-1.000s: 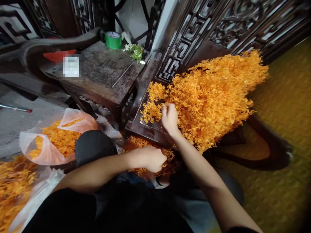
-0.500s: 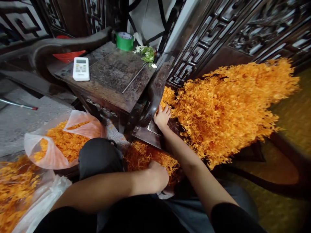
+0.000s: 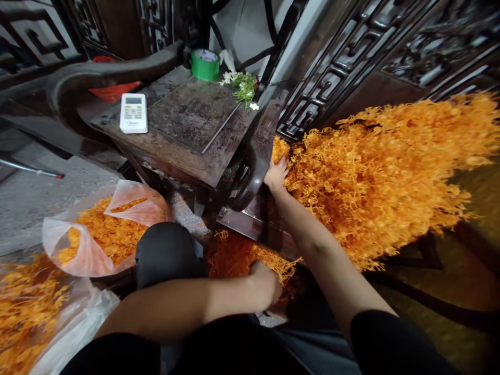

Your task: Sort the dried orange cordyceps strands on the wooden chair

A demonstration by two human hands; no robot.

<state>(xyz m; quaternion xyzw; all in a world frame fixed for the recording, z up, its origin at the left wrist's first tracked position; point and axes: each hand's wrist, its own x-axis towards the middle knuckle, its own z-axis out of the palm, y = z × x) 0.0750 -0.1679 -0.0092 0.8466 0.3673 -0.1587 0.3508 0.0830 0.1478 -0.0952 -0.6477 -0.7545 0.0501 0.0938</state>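
Orange in colour, by the head view: frilly sprays in a broad heap (image 3: 383,182) on a dark wooden seat (image 3: 242,221), close against a carved backrest (image 3: 336,67). Beside the heap's left end, a small clump (image 3: 280,148), touched by the right hand (image 3: 278,172), with fingers spread and nothing visibly gripped. Below the seat's front edge, loose strands (image 3: 281,263) of like colour, with the left hand (image 3: 267,286) bent over them; fingers turned away from the camera, so cannot tell whether gripping.

Judged light, springy and airy, with fine tips likely to tangle or snap under pressure; not likely slippery. Best taken low, in a gathered bunch near the stems, rather than by the frilled ends.

To the left, a worn dark table (image 3: 175,122) bearing a white remote control (image 3: 133,113), a roll of green tape (image 3: 205,65) and a sprig of white flowers (image 3: 244,87). On the near left, a thin plastic bag (image 3: 128,195) with orange pieces inside, just beside a dark-clad knee (image 3: 167,255). Beyond, grey floor (image 3: 31,203); at far right, dim yellowish floor (image 3: 429,328), too dark for material to be told
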